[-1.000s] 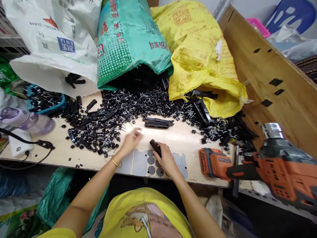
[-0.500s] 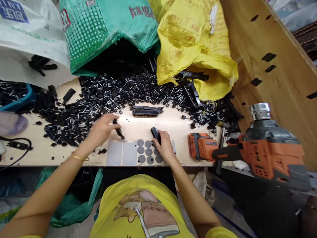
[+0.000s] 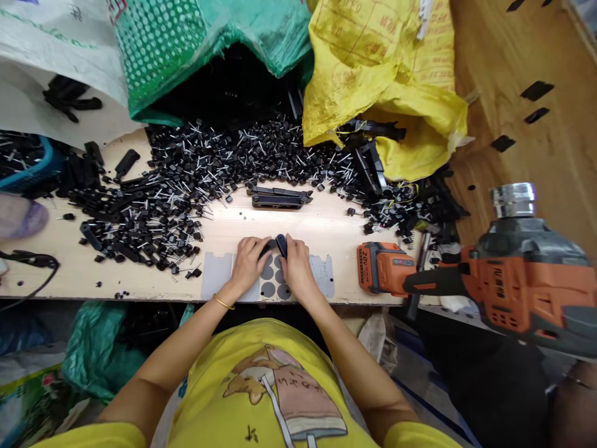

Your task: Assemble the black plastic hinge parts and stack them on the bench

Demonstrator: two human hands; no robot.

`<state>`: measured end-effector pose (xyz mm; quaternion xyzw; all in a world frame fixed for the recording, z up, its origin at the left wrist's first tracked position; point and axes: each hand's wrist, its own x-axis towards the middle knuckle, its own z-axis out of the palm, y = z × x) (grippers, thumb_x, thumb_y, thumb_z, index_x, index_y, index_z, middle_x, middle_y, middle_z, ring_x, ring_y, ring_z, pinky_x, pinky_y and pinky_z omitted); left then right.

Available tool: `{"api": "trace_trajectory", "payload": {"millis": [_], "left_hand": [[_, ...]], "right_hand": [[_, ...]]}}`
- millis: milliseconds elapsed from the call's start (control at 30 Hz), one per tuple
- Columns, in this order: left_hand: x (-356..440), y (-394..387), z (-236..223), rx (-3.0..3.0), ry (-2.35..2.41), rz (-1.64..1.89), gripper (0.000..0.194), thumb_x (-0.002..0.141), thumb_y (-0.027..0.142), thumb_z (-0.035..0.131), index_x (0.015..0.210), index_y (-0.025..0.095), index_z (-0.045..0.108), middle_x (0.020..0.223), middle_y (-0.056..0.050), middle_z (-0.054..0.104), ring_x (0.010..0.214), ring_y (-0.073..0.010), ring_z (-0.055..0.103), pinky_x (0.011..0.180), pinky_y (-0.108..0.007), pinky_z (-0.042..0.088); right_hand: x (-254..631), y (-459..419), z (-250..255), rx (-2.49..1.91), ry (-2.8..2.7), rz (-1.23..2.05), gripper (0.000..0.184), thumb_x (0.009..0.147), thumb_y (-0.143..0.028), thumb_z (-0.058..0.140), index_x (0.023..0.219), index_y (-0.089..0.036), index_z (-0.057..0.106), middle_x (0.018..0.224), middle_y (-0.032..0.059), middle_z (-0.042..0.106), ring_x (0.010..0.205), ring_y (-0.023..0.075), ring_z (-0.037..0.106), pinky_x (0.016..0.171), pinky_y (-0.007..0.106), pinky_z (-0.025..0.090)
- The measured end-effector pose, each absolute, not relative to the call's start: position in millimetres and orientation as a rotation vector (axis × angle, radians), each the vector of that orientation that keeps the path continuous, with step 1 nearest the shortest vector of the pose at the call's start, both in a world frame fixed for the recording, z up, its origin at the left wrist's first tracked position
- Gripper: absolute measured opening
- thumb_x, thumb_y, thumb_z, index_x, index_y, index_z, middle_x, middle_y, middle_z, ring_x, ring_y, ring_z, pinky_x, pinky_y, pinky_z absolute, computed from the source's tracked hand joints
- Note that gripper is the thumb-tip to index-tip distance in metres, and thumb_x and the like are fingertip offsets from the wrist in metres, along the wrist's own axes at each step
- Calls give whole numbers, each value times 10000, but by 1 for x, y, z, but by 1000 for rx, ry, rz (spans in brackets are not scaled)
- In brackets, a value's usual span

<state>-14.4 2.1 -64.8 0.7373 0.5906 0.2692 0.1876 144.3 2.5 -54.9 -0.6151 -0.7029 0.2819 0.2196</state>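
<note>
Black plastic in both hands, brought together just above the near part of the tabletop (image 3: 224,227). Half a second ago, well apart, with the left hand (image 3: 249,261) out toward the heap of black-headed pins (image 3: 224,158); now drawn in beside the right hand (image 3: 298,264), almost fingertip to fingertip. In the left hand, closed with thumb against curled fingers, a slim black piece (image 3: 265,250), tilted, probably the one held out at the left then. In the right hand, closed likewise, a dark handle piece (image 3: 281,245), rounded end pointing away from the wearer, held there in the earlier view too. Very near each other at the ends; touching or apart, impossible to tell behind the fingers. Below, partly hidden, grey discs (image 3: 267,289) beside pale grey rectangles (image 3: 217,277). Farther out, unchanged, a pair of long black tool bodies (image 3: 281,198), lying side by side before the pins, untouched. Off to the right, an orange power tool (image 3: 513,292). Judging from this pairing, past reaching and into two-handed handling at one spot, with a steady hold on both small pieces likely mattering most.
</note>
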Motion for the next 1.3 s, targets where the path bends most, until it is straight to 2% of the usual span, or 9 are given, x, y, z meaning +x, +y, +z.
{"api": "trace_trajectory", "payload": {"millis": [67, 267, 400, 600, 867, 967, 1100, 1300], "left_hand": [[-3, 3, -71, 2057, 1618, 807, 317, 918, 275, 471, 1213, 189, 551, 917, -63, 578, 911, -200, 504, 854, -356, 434], [5, 5, -68, 2082, 1772, 731, 298, 900, 311, 509, 1165, 217, 608, 862, -53, 537, 860, -208, 485, 826, -371, 373], [2, 1, -69, 2046, 1811, 797, 295, 901, 321, 509, 1142, 193, 623, 806, -42, 529, 817, -198, 488, 811, -366, 359], [3, -2, -71, 2073, 1818, 755, 298, 904, 292, 498, 1167, 199, 604, 791, -36, 521, 809, -199, 472, 793, -359, 352], [16, 1, -70, 2010, 1815, 709, 331, 917, 279, 455, 1193, 150, 585, 811, -61, 504, 822, -217, 451, 761, -366, 370], [5, 16, -70, 2045, 1698, 708, 330, 916, 272, 455, 1187, 139, 588, 804, -62, 502, 830, -215, 449, 756, -358, 382], [-13, 36, -69, 2197, 1321, 594, 275, 886, 294, 529, 1134, 222, 625, 813, -35, 518, 843, -200, 468, 819, -373, 373], [4, 21, -71, 1986, 1695, 706, 319, 890, 201, 481, 1189, 173, 587, 823, -49, 489, 850, -207, 457, 799, -370, 394]], "right_hand": [[141, 0, -55, -1686, -1943, 766, 558, 798, -83, 383, 1357, -95, 370, 1134, 185, 479, 1032, 289, 461, 929, 513, 431], [157, 5, -59, -1504, -1855, 912, 567, 775, -124, 456, 1336, -202, 424, 1133, 110, 518, 1092, 245, 505, 960, 429, 450], [161, 7, -59, -1467, -1844, 935, 538, 787, -140, 463, 1320, -209, 446, 1169, 108, 532, 1120, 242, 505, 990, 436, 432], [158, 2, -58, -1445, -1910, 893, 591, 777, -107, 444, 1359, -203, 392, 1194, 118, 502, 1132, 239, 479, 991, 436, 432], [156, 3, -52, -1510, -1990, 910, 665, 762, -98, 442, 1409, -210, 335, 1161, 120, 485, 1099, 254, 471, 969, 434, 435], [157, 4, -50, -1513, -2009, 926, 692, 753, -96, 449, 1420, -224, 316, 1155, 116, 483, 1092, 259, 470, 964, 440, 433], [157, 4, -49, -1509, -2025, 920, 707, 744, -91, 451, 1424, -223, 309, 1142, 113, 475, 1075, 257, 465, 951, 429, 442], [155, 3, -51, -1440, -2036, 868, 698, 727, -77, 445, 1411, -171, 334, 1117, 126, 480, 1038, 256, 461, 948, 417, 441]]}}
